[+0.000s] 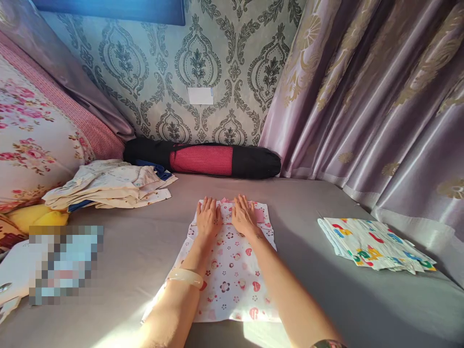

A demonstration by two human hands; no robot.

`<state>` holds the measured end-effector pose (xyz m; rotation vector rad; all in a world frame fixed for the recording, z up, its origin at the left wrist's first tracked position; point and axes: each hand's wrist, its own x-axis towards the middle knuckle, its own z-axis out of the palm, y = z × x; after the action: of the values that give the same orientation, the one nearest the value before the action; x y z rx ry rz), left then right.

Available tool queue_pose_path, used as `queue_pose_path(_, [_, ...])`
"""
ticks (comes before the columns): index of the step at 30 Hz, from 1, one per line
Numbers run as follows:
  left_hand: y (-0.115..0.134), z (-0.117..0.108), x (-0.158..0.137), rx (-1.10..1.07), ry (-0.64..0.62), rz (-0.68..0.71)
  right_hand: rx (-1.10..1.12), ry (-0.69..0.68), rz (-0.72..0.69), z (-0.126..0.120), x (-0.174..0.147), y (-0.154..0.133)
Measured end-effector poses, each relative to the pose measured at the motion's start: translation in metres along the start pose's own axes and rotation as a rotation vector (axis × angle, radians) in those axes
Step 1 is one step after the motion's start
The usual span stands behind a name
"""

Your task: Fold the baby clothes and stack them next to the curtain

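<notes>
Left hand (208,217): laid flat, fingers extended, gripping nothing
Right hand (243,217): likewise flat, gripping nothing
Printed cloth (232,266): best smoothed evenly, outward from between the hands

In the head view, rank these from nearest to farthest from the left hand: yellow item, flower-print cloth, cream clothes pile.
1. Flower-print cloth: directly under the left hand, touching it.
2. Cream clothes pile: ahead and to the left.
3. Yellow item: farthest left, past the pile's left end.
</notes>
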<state>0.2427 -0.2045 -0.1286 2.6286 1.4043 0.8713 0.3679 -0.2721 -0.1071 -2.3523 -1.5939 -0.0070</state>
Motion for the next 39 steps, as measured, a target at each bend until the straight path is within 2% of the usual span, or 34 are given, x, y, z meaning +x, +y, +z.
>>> queue_pose_path(4, [0.001, -0.001, 0.000, 0.045, -0.017, -0.022, -0.080, 0.029, 0.082, 0.004, -0.003, 0.016])
queue_pose_path(9, [0.002, 0.002, -0.003, 0.138, -0.136, -0.041, -0.107, 0.014, 0.116, 0.014, -0.006, 0.022])
queue_pose_path(14, [0.003, 0.002, -0.003, 0.160, -0.169, -0.056, -0.095, 0.045, 0.108, 0.012, -0.007, 0.020])
queue_pose_path(19, [-0.003, -0.004, 0.003, 0.123, -0.309, -0.049, -0.019, -0.051, 0.025, -0.004, -0.015, 0.026])
queue_pose_path(21, [-0.010, -0.011, 0.002, 0.075, -0.388, 0.013, 0.014, -0.097, -0.040, -0.013, -0.026, 0.030])
queue_pose_path(23, [-0.019, -0.022, -0.005, 0.031, -0.454, 0.138, 0.035, -0.141, -0.107, -0.021, -0.043, 0.035])
queue_pose_path(26, [-0.028, -0.044, -0.025, -0.005, -0.532, 0.342, 0.034, -0.179, -0.213, -0.030, -0.074, 0.039])
queue_pose_path(28, [-0.030, -0.058, -0.042, -0.023, -0.587, 0.426, 0.024, -0.205, -0.264, -0.033, -0.095, 0.039])
queue_pose_path(32, [-0.029, -0.079, -0.068, -0.039, -0.658, 0.504, 0.007, -0.237, -0.294, -0.034, -0.121, 0.037])
queue_pose_path(39, [-0.029, -0.078, -0.082, -0.023, -0.573, 0.523, -0.031, -0.227, -0.281, -0.034, -0.130, 0.032])
